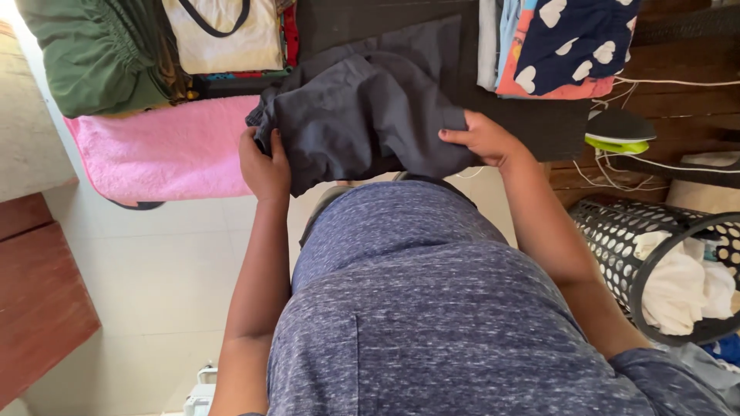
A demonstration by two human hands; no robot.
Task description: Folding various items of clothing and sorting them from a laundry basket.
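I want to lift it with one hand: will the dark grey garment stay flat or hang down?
The dark grey garment probably flops: it bunches and creases between the left hand and right hand. It looks thin, so likely light.

We find the table (539,127) crowded: a dark garment (362,115) fills its middle, a pink towel (169,146) and green cloth (85,54) block our left, a heart-print stack (570,42) and an iron (620,131) with white cords (655,81) block our right. A perforated basket (617,231) hems in our right elbow. Open floor (154,270) lies lower left.
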